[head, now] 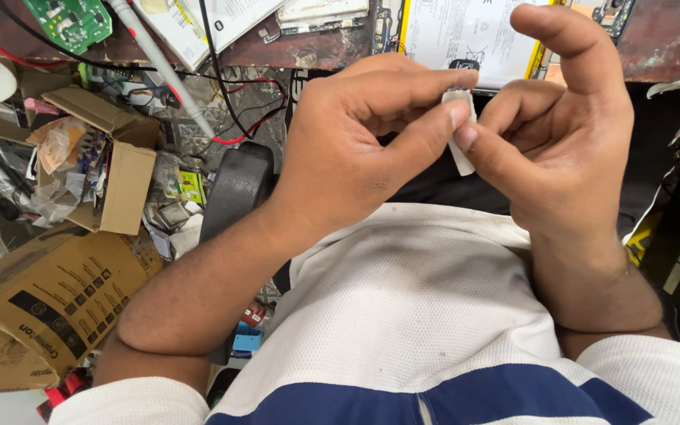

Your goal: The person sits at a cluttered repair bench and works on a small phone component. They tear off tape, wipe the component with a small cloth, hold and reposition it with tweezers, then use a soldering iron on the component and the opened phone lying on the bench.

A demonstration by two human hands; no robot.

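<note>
White shirt [426,315] with a navy band fills the foreground, below both forearms. At far left, torn cardboard boxes [57,291] lie among loose wrappers; a green circuit board [68,20] sits on the counter [663,39] above them. Left hand [348,149]: thumb and forefinger pinch the upper end of a small white strip [461,134]. Right hand [560,142]: grip closed on the strip's lower part, index finger raised clear. Step judged: separating or peeling the strip. Next move calls for steady opposing pull.
</note>
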